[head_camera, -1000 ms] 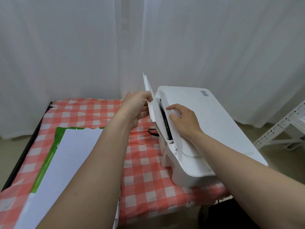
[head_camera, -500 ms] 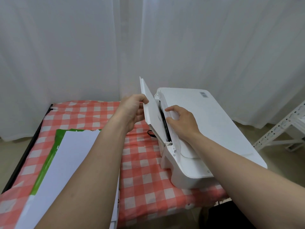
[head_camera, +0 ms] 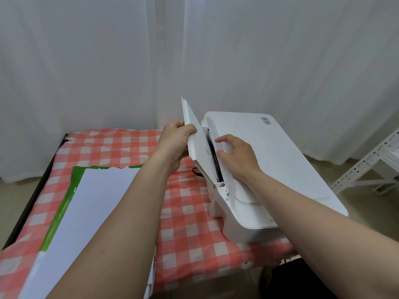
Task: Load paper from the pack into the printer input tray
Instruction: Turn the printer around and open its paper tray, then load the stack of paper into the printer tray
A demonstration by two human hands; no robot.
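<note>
A white printer (head_camera: pixel 278 160) sits on the right part of the table. Its input tray flap (head_camera: pixel 195 137) stands raised and tilted to the left at the printer's left side. My left hand (head_camera: pixel 176 142) grips the flap's outer edge, thumb on its face. My right hand (head_camera: pixel 237 157) rests fingers-down on the printer top, at the dark paper slot (head_camera: pixel 213 160). The opened green paper pack (head_camera: pixel 64 203) lies at the left, with a white paper stack (head_camera: pixel 90 203) showing on top, partly hidden by my left forearm.
A red-and-white checked cloth (head_camera: pixel 190 234) covers the table. A black cable (head_camera: pixel 197 172) lies beside the printer's left base. White curtains (head_camera: pixel 108 61) hang behind. A white metal rack (head_camera: pixel 371 165) stands on the floor at the right.
My left hand has pulled the tray flap further outward to the left, widening the gap at the slot. My right hand has stayed at the slot.
</note>
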